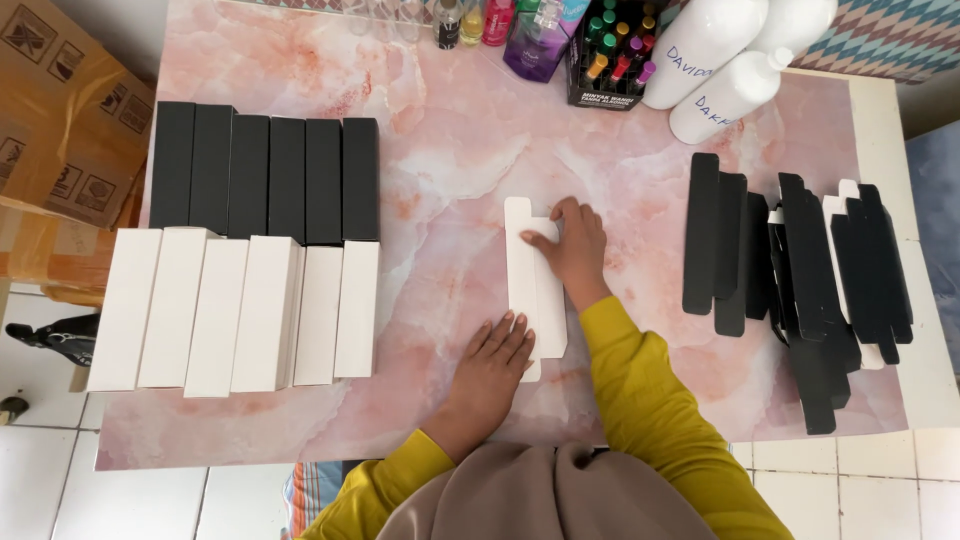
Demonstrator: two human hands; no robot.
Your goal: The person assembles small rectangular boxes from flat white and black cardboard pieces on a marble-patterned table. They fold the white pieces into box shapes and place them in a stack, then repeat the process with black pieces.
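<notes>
On the pink marbled counter [450, 180] the biggest masses sit to the person's left: a row of 6 upright black boxes [265, 175] at the back and, touching them in front, a row of 6 white boxes [240, 310] reaching the near edge. To the right lies a loose heap of flat black carton blanks [800, 270] with a few white ones mixed in, their long axes running front to back. Along the far edge stand 2 large white bottles [720, 60], a black rack of small coloured vials [610, 55] and a few small bottles [490, 20].

Between the 2 groups, in open counter, lies a flat white carton blank [528, 285], long axis front to back, its near end just short of the counter's front edge. The right hand [575, 245] rests on its far half, fingers bent over the right-hand edge, pressing rather than clasping; its grip is narrow and flat. The left hand [490, 365] lies palm down, fingers spread wide, touching the blank's near left corner. Both hands are on it, the right further up. Bare counter lies on both sides of the blank, wider toward the left.
</notes>
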